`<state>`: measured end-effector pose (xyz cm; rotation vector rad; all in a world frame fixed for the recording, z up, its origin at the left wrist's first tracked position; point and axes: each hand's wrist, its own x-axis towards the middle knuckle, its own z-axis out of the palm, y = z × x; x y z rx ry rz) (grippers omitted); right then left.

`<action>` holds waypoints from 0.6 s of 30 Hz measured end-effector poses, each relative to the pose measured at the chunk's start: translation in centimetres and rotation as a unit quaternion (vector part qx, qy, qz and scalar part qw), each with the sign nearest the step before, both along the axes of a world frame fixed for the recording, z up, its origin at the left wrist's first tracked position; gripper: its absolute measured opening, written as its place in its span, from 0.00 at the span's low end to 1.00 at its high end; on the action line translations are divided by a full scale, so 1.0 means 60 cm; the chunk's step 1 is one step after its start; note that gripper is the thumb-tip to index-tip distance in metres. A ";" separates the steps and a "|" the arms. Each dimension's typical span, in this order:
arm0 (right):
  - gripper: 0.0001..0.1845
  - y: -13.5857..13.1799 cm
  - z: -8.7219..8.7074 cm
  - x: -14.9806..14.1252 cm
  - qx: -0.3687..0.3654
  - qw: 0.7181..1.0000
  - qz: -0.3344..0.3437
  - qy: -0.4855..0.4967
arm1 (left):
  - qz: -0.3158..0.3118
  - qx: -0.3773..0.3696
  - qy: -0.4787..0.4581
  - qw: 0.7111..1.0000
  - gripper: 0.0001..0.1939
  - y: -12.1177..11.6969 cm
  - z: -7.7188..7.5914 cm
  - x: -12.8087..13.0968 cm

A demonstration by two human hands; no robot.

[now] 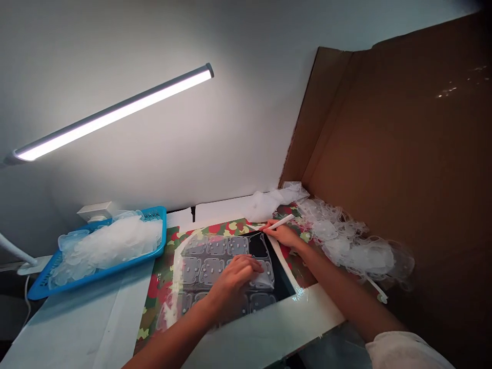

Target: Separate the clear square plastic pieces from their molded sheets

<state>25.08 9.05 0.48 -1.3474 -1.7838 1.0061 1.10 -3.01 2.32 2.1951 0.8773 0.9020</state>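
One translucent moulded sheet (211, 270), over one camouflage-print mat (163, 259), before me. One left hand (237, 279), mine, fingers half-curled above the sheet (any grip, I cannot tell). One right hand (283, 234), closed round one white pen-like tool (285, 220), at its far right corner. One blue basket (163, 233), left; clear pieces (119, 241) inside, uncountable.

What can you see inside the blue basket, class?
The blue basket holds a heap of thin, translucent whitish pieces. Whatever lies beneath the top ones is covered and cannot be seen.
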 end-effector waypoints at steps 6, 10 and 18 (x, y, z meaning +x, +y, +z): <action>0.12 -0.036 0.021 -0.043 0.097 0.995 0.030 0.007 | 0.220 0.006 0.216 0.951 0.16 0.007 -0.002 -0.069; 0.10 -0.068 0.009 -0.100 0.114 0.975 0.192 -0.012 | 0.181 0.066 0.351 0.917 0.23 0.002 -0.037 -0.080; 0.09 -0.073 -0.001 -0.118 0.123 0.965 0.228 -0.041 | 0.166 0.060 0.333 0.926 0.26 -0.017 -0.059 -0.081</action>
